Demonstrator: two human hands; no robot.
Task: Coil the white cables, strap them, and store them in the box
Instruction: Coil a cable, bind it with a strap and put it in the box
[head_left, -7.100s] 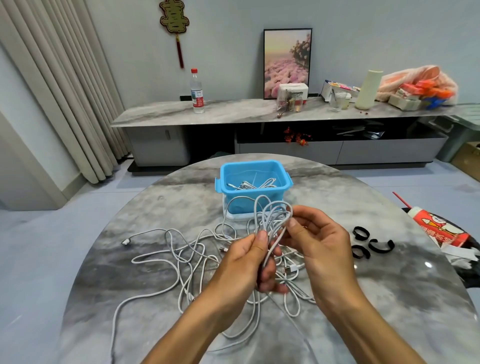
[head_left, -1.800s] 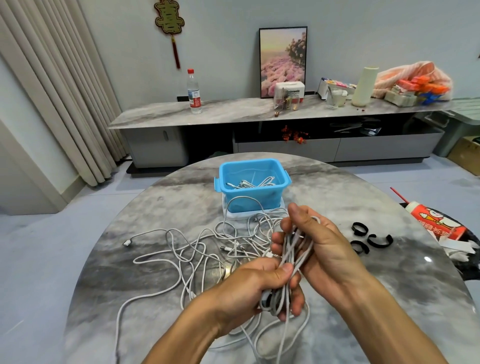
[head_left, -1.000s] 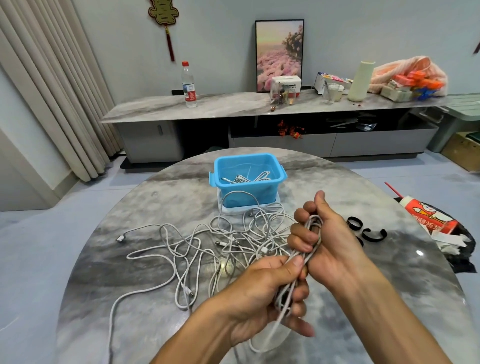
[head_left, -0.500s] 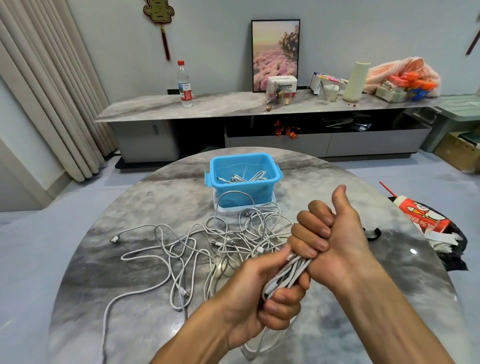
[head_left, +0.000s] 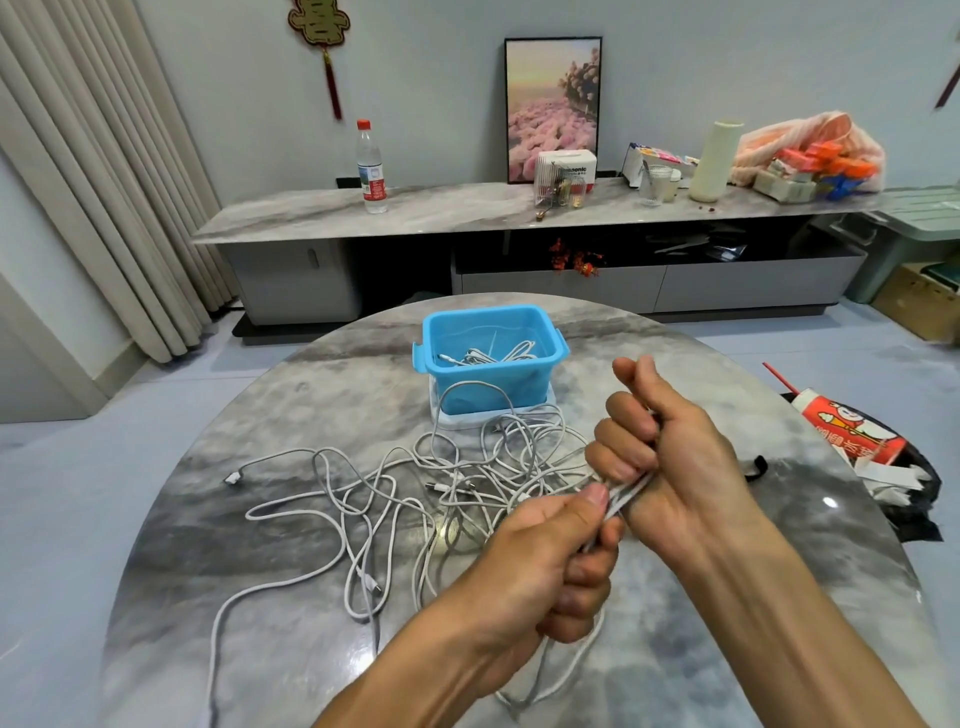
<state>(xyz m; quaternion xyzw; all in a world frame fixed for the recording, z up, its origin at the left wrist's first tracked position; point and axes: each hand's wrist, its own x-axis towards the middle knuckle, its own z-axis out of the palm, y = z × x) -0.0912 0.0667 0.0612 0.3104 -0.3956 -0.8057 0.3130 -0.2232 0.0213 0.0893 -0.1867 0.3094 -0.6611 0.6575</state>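
Note:
Both hands hold one folded bundle of white cable (head_left: 623, 496) over the near middle of the round marble table (head_left: 260, 597). My left hand (head_left: 550, 561) grips its lower part, and loops hang out below the fist. My right hand (head_left: 670, 457) has its fingers curled round the upper part, thumb up. A tangle of loose white cables (head_left: 395, 493) spreads on the table left of my hands. The blue box (head_left: 491, 358) stands open behind it on a white lid, with coiled cables inside.
A black strap (head_left: 756, 466) shows just past my right wrist; others there are hidden. A red printed packet (head_left: 852, 431) lies off the table's right edge on a dark bag. A long sideboard (head_left: 519, 213) with a bottle and clutter stands behind.
My hands have gathered the wide loops into a tight folded bundle and drawn it nearer. My right hand closed round its upper part and now hides most of the straps.

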